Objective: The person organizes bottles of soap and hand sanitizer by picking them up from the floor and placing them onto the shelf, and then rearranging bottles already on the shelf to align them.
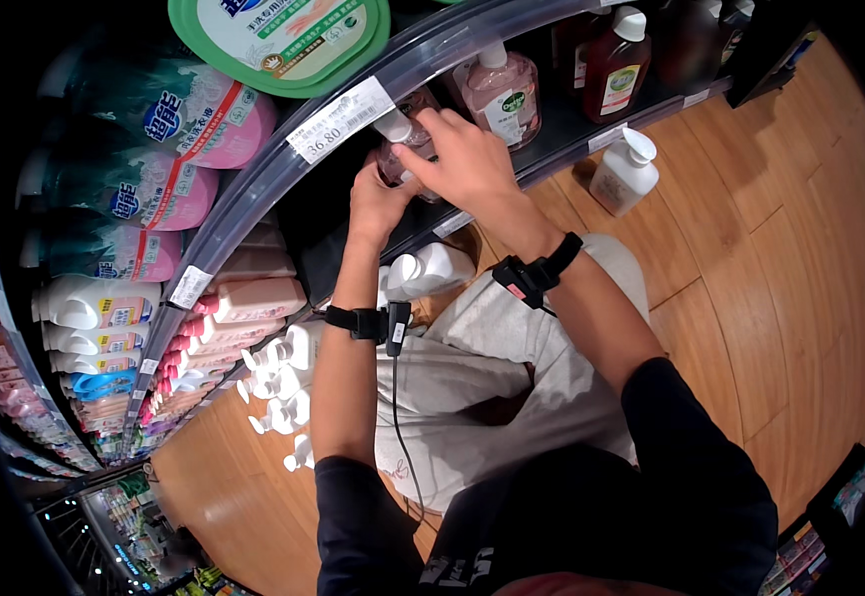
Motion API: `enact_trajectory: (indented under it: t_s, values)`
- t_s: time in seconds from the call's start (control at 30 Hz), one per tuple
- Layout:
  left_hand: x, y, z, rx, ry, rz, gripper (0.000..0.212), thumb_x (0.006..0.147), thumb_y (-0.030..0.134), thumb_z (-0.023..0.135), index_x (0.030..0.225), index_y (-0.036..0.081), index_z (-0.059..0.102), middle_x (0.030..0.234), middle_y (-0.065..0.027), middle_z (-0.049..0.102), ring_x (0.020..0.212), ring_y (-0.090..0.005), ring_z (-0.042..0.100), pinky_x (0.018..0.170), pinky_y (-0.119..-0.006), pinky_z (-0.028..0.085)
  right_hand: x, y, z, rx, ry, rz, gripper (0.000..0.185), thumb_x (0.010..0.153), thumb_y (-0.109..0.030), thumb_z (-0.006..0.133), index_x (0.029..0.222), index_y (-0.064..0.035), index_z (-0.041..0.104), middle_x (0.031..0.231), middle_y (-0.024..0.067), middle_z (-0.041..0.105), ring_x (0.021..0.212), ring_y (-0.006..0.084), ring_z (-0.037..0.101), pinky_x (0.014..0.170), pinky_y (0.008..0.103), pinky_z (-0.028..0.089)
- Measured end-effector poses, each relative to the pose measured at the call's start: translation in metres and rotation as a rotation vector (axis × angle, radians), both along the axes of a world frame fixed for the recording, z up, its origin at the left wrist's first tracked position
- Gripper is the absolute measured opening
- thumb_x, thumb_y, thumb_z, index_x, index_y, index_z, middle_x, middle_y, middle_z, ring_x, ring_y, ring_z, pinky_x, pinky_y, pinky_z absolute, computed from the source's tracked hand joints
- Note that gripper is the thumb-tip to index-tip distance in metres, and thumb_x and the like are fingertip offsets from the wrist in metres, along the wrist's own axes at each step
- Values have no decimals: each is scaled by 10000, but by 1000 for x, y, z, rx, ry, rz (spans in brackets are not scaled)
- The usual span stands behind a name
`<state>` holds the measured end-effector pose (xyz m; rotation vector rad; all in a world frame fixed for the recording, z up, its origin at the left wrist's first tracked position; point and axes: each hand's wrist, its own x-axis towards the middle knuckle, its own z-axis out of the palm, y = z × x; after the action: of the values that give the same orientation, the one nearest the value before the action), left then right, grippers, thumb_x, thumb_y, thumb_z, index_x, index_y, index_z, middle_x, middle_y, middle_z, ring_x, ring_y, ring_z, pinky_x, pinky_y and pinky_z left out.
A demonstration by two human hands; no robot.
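On the lower shelf, my left hand (378,201) is closed around the near side of a clear pink bottle with a white cap (395,128). My right hand (469,158) grips the same bottle from the other side, its thumb by the bottle's shoulder. My fingers and the shelf above hide much of the bottle. Behind it, part of another pink bottle shows. Right of my right hand stands a clear pink Dettol bottle (505,100) with a white top. Farther right is a dark red-brown bottle (617,71), also white-capped.
A white pump bottle (624,175) stands on the wooden floor (730,246). More white bottles (440,270) rest by my crossed legs (477,372), and several white pump bottles (279,387) stand left. The upper shelf's clear edge strip (253,175) overhangs my hands; pink-and-green detergent bottles (201,119) fill that shelf.
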<state>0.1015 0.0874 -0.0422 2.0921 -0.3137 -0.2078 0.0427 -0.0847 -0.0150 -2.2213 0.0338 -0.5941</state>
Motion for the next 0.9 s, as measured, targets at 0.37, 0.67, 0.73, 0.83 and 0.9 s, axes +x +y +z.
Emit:
enact_trajectory:
  t_s: [0.37,0.67,0.73,0.83,0.9]
  values:
    - [-4,1,3,-6,219,-2,517,902,136,849,1330,-14,601,1172,-79,716,1029,-144,652,947,-307,522,8,-29,-51,60,518,121,669,953,-412,669,1420,32,490,1032,218,755,1018,431,716,894,510,560]
    - [3,-2,-39,36,203,78,418,872,61,837,1242,-53,677,1144,-96,749,1015,-155,686,927,-329,532,25,-14,-76,254,626,207,789,908,-377,712,1381,151,367,1300,425,581,1238,507,609,1031,491,517]
    - [1,-6,-33,-3,215,97,374,853,24,826,1196,-58,702,1104,-89,757,977,-157,691,903,-333,539,26,-10,-73,339,642,216,839,890,-373,723,1386,178,329,1332,438,551,1273,503,590,1051,485,507]
    - [1,-14,-32,-68,179,130,330,826,-16,810,1142,-60,728,1056,-84,764,926,-154,692,866,-329,546,28,-2,-76,404,609,133,841,875,-298,739,1417,150,276,1368,434,502,1275,531,564,1079,495,496]
    - [5,-18,-31,-64,174,138,326,816,-26,805,1131,-60,732,1047,-85,763,912,-151,691,849,-322,546,31,-2,-78,436,597,117,844,874,-295,747,1414,147,271,1396,434,471,1281,530,559,1080,492,494]
